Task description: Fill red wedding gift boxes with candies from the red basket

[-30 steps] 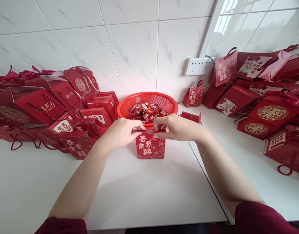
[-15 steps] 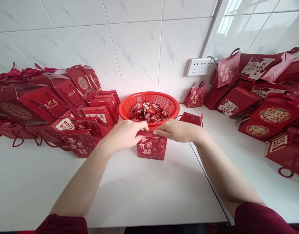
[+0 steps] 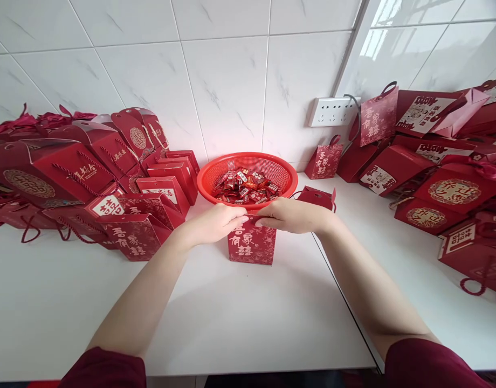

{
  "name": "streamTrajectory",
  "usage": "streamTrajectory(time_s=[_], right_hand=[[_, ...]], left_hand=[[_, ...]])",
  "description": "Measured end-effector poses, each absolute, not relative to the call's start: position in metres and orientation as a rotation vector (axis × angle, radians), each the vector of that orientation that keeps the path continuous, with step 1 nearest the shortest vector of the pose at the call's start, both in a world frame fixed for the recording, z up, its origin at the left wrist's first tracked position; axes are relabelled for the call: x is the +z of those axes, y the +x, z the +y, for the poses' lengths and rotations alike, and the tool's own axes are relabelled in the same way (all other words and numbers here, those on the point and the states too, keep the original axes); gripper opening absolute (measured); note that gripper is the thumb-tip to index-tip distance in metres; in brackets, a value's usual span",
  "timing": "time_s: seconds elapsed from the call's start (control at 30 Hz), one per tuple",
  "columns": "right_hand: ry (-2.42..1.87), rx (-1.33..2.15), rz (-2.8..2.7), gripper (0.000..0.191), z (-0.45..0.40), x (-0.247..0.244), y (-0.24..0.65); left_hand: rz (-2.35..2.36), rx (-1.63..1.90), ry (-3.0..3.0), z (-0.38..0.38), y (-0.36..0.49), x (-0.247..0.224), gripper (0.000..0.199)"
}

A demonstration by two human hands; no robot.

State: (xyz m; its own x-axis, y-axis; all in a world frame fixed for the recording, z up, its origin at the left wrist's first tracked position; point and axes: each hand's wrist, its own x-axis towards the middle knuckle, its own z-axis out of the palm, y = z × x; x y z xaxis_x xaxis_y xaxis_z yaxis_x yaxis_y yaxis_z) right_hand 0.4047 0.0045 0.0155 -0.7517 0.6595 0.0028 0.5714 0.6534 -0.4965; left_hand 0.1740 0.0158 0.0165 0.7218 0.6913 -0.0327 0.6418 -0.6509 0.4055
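A small red gift box (image 3: 252,247) with white lettering stands upright on the white table in front of me. My left hand (image 3: 218,222) pinches the left part of its top edge between thumb and fingers. On the right part of that edge, my right hand (image 3: 290,215) pinches in the same way. Both hands nearly meet at the middle, and the fingers behind the box are hidden. Just behind stands a red plastic basket (image 3: 207,175) holding many wrapped candies (image 3: 250,186).
Many red gift boxes (image 3: 46,172) crowd the left side, some with rope handles. More boxes (image 3: 458,188) are piled at the right. One small box (image 3: 316,196) lies beside the basket. A power socket (image 3: 332,111) is on the tiled wall. A seam runs along the table at right.
My left hand's fingers have shifted slightly along the top edge toward the middle, and the right hand has moved a little. The box stays in place.
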Motion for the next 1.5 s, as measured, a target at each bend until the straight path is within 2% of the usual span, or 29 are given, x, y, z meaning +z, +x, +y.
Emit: streamTrajectory(time_s=[0.27,0.5,0.8,0.97,1.07,1.2,1.3,1.5], right_hand=[[-1.075,0.685,-2.644,0.034,0.007,0.009,0.401],[-1.060,0.576,-2.615,0.021,0.000,0.008,0.395],[-0.998,0.647,-2.544,0.034,-0.007,-0.007,0.381],[-0.664,0.746,-2.393,0.026,-0.012,-0.026,0.351],[-0.525,0.686,-2.407,0.032,-0.019,-0.020,0.350],[-0.644,0.494,-2.460,0.027,-0.024,0.003,0.374],[-0.706,0.423,-2.463,0.023,-0.024,0.018,0.390],[-0.847,0.296,-2.479,0.023,-0.025,0.027,0.404]], left_hand=[[1.008,0.256,2.533,0.023,0.173,0.007,0.040],[1.004,0.437,2.559,0.014,0.177,-0.006,0.032],[1.239,0.730,2.504,-0.025,0.168,-0.024,0.023],[1.289,0.808,2.480,-0.055,0.124,-0.024,0.017],[1.331,0.723,2.447,-0.079,0.078,-0.007,0.018],[1.513,0.902,2.483,-0.105,0.009,0.024,0.009],[1.772,0.935,2.395,-0.109,-0.029,0.033,0.013],[1.961,0.759,2.277,-0.083,-0.061,0.000,0.026]])
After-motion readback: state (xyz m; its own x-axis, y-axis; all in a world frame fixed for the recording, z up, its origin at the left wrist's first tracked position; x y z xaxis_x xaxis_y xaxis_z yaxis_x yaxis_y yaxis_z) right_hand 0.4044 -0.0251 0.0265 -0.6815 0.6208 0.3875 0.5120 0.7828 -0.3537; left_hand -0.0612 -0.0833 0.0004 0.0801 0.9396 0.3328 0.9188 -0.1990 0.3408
